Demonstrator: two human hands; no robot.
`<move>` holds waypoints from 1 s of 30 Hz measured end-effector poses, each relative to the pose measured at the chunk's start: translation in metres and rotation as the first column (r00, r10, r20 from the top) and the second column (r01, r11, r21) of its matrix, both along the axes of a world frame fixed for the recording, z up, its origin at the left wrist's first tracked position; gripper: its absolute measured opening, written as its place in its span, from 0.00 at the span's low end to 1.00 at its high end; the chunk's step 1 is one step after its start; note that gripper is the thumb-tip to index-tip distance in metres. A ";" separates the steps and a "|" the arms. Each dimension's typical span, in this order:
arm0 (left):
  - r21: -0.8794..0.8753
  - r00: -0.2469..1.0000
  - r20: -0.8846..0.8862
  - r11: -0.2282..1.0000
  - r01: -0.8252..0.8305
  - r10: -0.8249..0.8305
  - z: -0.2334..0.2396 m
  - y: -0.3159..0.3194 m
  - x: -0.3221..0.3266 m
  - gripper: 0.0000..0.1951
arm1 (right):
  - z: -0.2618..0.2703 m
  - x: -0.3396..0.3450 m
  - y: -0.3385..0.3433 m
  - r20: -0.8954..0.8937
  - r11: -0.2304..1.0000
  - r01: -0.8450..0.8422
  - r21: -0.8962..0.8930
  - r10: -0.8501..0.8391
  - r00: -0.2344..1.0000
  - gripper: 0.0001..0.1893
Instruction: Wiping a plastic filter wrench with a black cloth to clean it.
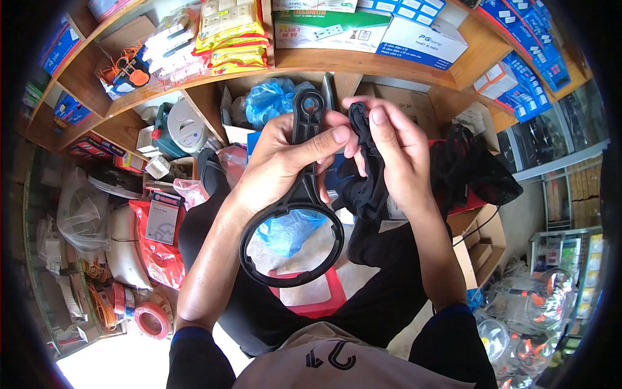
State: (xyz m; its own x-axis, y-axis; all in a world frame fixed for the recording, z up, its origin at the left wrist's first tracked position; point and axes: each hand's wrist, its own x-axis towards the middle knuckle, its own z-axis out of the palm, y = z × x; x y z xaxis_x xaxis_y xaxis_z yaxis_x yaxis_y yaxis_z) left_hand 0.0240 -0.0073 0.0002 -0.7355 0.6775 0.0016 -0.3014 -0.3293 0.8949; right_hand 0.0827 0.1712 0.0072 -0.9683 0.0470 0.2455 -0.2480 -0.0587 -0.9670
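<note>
My left hand grips the handle of a black plastic filter housing wrench. The wrench's round, notched ring points down toward my lap, and the end with the hanging hole sticks up above my thumb. A bunched black cloth hangs from my right hand, pinched between thumb and fingers. Both hands are close together, and the cloth's upper end sits beside my left fingertips. Part of the handle is hidden under my left thumb.
Ahead stands a wooden shelf with boxed electrical goods. A red plastic stool is between my legs. Left are a red bag and a pink coil; right, an open cardboard box and wrapped fans.
</note>
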 end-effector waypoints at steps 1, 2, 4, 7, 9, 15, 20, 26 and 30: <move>0.005 1.000 -0.024 1.000 -0.007 0.007 -0.002 0.000 0.000 0.13 | -0.001 0.000 0.000 0.002 1.000 -0.002 0.000 0.002 1.000 0.17; 0.010 0.999 -0.047 1.000 -0.013 0.014 -0.003 -0.001 -0.001 0.13 | -0.004 0.000 0.000 -0.004 1.000 -0.011 0.007 0.011 1.000 0.16; 0.005 0.998 -0.048 1.000 -0.026 0.026 -0.004 -0.001 -0.001 0.13 | -0.010 0.000 0.001 -0.009 1.000 -0.022 0.015 0.022 1.000 0.16; -0.025 0.997 -0.053 0.998 -0.065 0.063 -0.004 0.000 0.001 0.13 | -0.020 -0.002 0.003 -0.027 0.999 -0.013 0.040 0.014 1.000 0.15; -0.051 0.994 -0.056 0.994 -0.092 0.089 -0.004 0.000 0.001 0.12 | -0.027 -0.005 0.005 -0.105 0.983 0.087 0.161 -0.070 0.992 0.15; -0.034 0.996 -0.053 0.997 -0.075 0.073 -0.006 -0.006 -0.003 0.10 | -0.022 -0.003 0.005 -0.170 0.931 0.133 0.340 -0.078 0.982 0.15; 0.028 0.996 0.016 0.996 -0.086 0.085 -0.005 -0.008 -0.004 0.09 | -0.012 -0.004 0.012 -0.238 0.945 0.185 0.270 -0.121 0.964 0.08; 0.069 0.993 0.068 0.992 -0.105 0.100 -0.005 -0.008 -0.008 0.11 | -0.010 -0.004 0.010 -0.335 0.900 0.329 0.285 -0.228 0.914 0.10; -0.091 0.992 -0.022 0.988 -0.127 0.126 0.001 -0.003 -0.004 0.16 | -0.015 -0.011 0.004 -0.311 0.908 0.404 0.108 -0.355 0.881 0.12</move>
